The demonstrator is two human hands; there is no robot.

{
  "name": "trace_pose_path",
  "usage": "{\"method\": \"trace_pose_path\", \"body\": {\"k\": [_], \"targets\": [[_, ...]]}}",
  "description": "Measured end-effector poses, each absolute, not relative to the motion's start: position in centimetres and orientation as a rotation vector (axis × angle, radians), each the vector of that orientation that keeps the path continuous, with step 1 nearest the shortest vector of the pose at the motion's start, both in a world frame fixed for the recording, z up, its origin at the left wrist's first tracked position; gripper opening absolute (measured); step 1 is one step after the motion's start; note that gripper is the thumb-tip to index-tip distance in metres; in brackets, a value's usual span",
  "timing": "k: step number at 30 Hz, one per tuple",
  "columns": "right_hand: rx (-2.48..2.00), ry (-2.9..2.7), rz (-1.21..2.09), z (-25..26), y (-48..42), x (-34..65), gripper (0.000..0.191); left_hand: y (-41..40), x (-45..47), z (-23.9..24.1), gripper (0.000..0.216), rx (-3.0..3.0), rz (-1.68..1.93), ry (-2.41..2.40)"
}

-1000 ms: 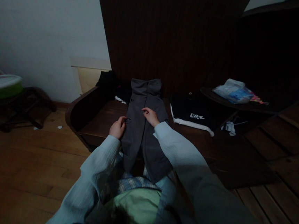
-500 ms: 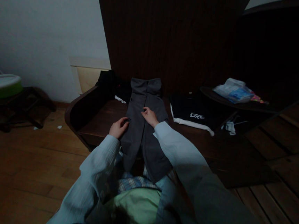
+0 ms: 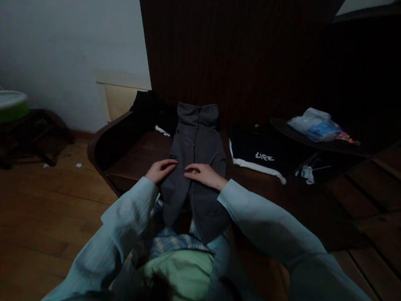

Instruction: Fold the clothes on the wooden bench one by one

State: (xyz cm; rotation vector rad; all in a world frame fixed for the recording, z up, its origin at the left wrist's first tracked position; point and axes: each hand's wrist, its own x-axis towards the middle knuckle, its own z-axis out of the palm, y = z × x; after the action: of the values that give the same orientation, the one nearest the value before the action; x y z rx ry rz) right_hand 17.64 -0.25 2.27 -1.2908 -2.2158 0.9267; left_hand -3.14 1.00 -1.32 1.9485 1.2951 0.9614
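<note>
A pair of dark grey trousers (image 3: 201, 136) lies lengthwise over a dark wooden bench (image 3: 133, 156), waistband at the far end. The two legs come toward me and hang over the front edge to my lap. My left hand (image 3: 162, 169) rests at the left edge of the trousers, its fingers loosely bent and apart from the thumb. Over the middle of the legs, my right hand (image 3: 203, 174) points left, palm down, with a gap between thumb and fingers. Neither hand grips the cloth.
Right of the trousers lies a folded black garment (image 3: 250, 148) with white trim and lettering. A plastic packet (image 3: 315, 125) sits on a curved shelf (image 3: 283, 128). Black cloth (image 3: 144, 102) is at the bench's left end. A green-sided round container (image 3: 4, 107) stands on a stool (image 3: 44, 130).
My right hand has come back toward me along the trousers and turned more sideways. The left hand has shifted slightly right. The trousers look much the same.
</note>
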Motion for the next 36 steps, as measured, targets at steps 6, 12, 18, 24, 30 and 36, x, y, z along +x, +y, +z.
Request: {"method": "trace_pose_path", "body": {"k": [6, 12, 18, 24, 30, 36], "targets": [[-1.18, -2.0, 1.172, 1.4, -1.6, 17.4, 0.016, -0.5, -4.2, -0.4, 0.055, 1.86, 0.862, 1.131], [-1.131, -1.858, 1.314, 1.0, -2.3, 18.3, 0.011, -2.1, -4.5, -1.2, 0.051, 1.827, 1.017, 1.25], [-1.065, -2.013, 1.277, 0.3, -2.3, 18.6, 0.029, -3.6, -4.7, -0.6, 0.06, 1.917, 0.793, 1.139], [-0.968, -2.037, 1.377, -0.2, -1.8, 19.2, 0.023, -4.6, -4.6, -1.4, 0.037, 1.794, 1.091, 1.232], [-0.998, -2.174, 1.056, -0.6, -2.6, 19.2, 0.021, -5.9, -4.5, -3.2, 0.047, 1.642, 1.136, 1.255], [-0.956, -2.188, 1.134, -0.4, -2.7, 19.5, 0.031, -6.1, -5.1, -2.8, 0.044, 1.739, 1.043, 1.281]]}}
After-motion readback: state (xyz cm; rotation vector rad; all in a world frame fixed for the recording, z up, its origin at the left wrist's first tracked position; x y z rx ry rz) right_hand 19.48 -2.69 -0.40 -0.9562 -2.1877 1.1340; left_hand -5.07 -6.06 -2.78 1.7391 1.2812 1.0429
